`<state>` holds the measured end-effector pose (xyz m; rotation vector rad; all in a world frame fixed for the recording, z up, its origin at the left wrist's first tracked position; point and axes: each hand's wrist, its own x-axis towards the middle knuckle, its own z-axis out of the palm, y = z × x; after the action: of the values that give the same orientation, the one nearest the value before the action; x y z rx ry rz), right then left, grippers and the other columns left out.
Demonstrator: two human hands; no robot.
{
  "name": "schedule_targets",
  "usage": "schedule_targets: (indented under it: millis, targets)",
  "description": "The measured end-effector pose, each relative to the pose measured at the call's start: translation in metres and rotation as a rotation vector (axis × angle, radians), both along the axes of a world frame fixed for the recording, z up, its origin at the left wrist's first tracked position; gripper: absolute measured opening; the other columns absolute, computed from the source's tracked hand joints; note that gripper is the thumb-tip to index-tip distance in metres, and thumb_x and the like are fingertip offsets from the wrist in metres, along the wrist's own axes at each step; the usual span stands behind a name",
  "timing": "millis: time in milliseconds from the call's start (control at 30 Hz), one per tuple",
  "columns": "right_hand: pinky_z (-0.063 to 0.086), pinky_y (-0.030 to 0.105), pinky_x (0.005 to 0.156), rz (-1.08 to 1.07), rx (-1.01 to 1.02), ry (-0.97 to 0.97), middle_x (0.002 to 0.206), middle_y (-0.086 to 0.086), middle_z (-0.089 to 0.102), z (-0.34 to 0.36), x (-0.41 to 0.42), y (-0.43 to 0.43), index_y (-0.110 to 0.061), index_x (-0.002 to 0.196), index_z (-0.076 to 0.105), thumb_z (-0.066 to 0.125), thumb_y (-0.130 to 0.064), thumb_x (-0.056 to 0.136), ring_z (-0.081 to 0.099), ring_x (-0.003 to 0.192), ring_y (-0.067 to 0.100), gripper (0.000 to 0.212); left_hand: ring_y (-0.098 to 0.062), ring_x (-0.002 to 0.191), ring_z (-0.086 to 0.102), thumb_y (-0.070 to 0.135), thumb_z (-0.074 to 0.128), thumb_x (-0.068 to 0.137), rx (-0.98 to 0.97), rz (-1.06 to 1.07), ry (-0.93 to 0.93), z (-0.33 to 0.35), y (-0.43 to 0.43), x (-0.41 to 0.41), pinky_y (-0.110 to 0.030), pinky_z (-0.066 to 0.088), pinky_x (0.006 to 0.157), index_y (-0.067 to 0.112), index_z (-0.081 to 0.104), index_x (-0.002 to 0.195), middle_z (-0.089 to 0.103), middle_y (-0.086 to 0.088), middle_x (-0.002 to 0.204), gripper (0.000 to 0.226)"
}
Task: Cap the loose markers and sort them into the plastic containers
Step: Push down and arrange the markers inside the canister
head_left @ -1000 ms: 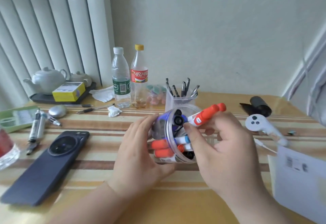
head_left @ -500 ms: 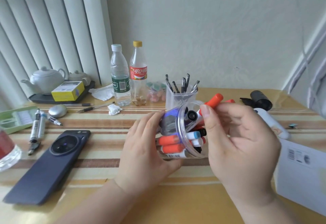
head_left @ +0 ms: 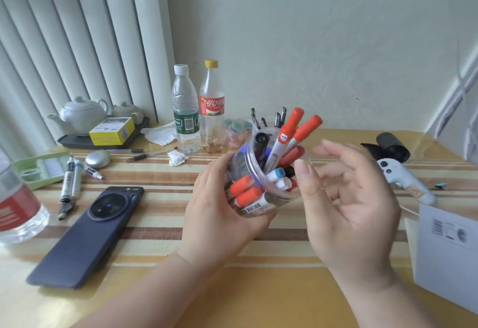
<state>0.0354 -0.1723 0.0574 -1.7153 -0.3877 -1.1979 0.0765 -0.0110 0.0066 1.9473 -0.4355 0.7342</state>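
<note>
Clear jar (head_left: 248, 158), tilted, gripped by left hand (head_left: 219, 206), packed with capped markers (head_left: 245, 193), 2 red caps (head_left: 294, 120) jutting out. Right hand (head_left: 354, 203) beside jar mouth, fingers spread, empty. Pen cup (head_left: 256, 127) behind jar; loose markers (head_left: 71, 180) far left.

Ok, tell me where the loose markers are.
In the head view, far left on the table: the loose markers lie between the green tray and the phone.

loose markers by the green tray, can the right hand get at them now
Probably not easily: the right hand is open and free, but the loose markers lie far left, past the left hand gripping the container.
</note>
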Motion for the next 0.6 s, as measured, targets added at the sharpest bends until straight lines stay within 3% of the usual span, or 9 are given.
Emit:
schedule_targets:
  millis: [67, 167, 267, 300, 367, 467, 533, 600]
  targets:
    - [0.049, 0.045, 0.054, 0.006, -0.022, -0.021, 0.108, 0.012, 0.059, -0.005, 0.005, -0.004, -0.002, 0.113, 0.059, 0.073, -0.022, 0.088, 0.066, 0.084, 0.024, 0.035, -0.014, 0.123, 0.059, 0.050, 0.094, 0.055, -0.024, 0.009, 0.069, 0.003, -0.003, 0.002, -0.041, 0.054, 0.096, 0.035, 0.041, 0.143, 0.053, 0.020, 0.130, 0.103]
    - [0.052, 0.044, 0.077, -0.062, -0.061, 0.032, 0.117, 0.009, 0.057, -0.013, 0.014, -0.014, 0.001, 0.121, 0.055, 0.076, -0.035, 0.083, 0.060, 0.104, 0.029, 0.056, -0.011, 0.121, 0.061, 0.048, 0.095, 0.054, -0.057, -0.020, 0.162, 0.006, -0.004, 0.006, -0.040, 0.054, 0.096, 0.043, 0.040, 0.140, 0.058, 0.021, 0.129, 0.101]
    - [0.048, 0.020, 0.091, 0.062, -0.025, 0.388, 0.124, -0.006, 0.062, -0.015, 0.017, -0.016, -0.015, 0.130, 0.052, 0.083, -0.051, 0.072, 0.060, 0.116, 0.009, 0.075, 0.003, 0.102, 0.068, 0.033, 0.096, 0.059, -0.172, -0.109, 0.258, 0.015, -0.014, 0.002, -0.020, 0.054, 0.086, 0.044, 0.045, 0.126, 0.068, 0.023, 0.113, 0.085]
    - [0.048, 0.014, 0.089, 0.176, 0.007, 0.504, 0.121, -0.009, 0.065, -0.017, 0.019, -0.014, -0.018, 0.128, 0.054, 0.089, -0.047, 0.070, 0.062, 0.113, 0.002, 0.074, 0.008, 0.097, 0.068, 0.024, 0.094, 0.062, -0.170, -0.123, 0.267, 0.017, -0.022, 0.001, -0.011, 0.051, 0.080, 0.043, 0.045, 0.120, 0.069, 0.026, 0.108, 0.078]
    - [0.053, 0.017, 0.086, 0.305, 0.051, 0.621, 0.115, -0.007, 0.072, -0.023, 0.025, -0.016, -0.016, 0.125, 0.057, 0.092, -0.031, 0.066, 0.067, 0.105, 0.001, 0.070, 0.014, 0.101, 0.064, 0.014, 0.090, 0.069, -0.170, -0.180, 0.274, 0.017, -0.041, 0.001, -0.006, 0.048, 0.080, 0.040, 0.044, 0.118, 0.069, 0.027, 0.110, 0.072]
    - [0.058, 0.038, 0.091, 0.315, 0.059, 0.632, 0.110, 0.000, 0.075, -0.026, 0.037, -0.033, -0.007, 0.123, 0.060, 0.091, -0.016, 0.071, 0.072, 0.103, 0.015, 0.061, 0.001, 0.126, 0.053, 0.031, 0.088, 0.071, -0.096, -0.216, 0.266, 0.015, -0.057, 0.010, -0.029, 0.049, 0.102, 0.040, 0.038, 0.139, 0.054, 0.021, 0.134, 0.085]
    - [0.059, 0.045, 0.088, 0.311, 0.090, 0.651, 0.106, 0.003, 0.076, -0.029, 0.041, -0.038, -0.007, 0.121, 0.060, 0.090, -0.013, 0.072, 0.074, 0.099, 0.020, 0.058, -0.001, 0.135, 0.044, 0.028, 0.088, 0.070, -0.039, -0.246, 0.246, 0.005, -0.055, 0.019, -0.029, 0.046, 0.107, 0.038, 0.032, 0.149, 0.041, 0.020, 0.140, 0.097]
    - [0.059, 0.030, 0.079, 0.239, 0.099, 0.690, 0.104, -0.004, 0.075, -0.035, 0.042, -0.034, -0.017, 0.119, 0.056, 0.092, -0.012, 0.068, 0.073, 0.093, 0.009, 0.063, 0.006, 0.132, 0.041, 0.023, 0.087, 0.070, -0.053, -0.264, 0.257, 0.001, -0.047, 0.021, -0.015, 0.042, 0.102, 0.042, 0.030, 0.150, 0.037, 0.022, 0.134, 0.100]
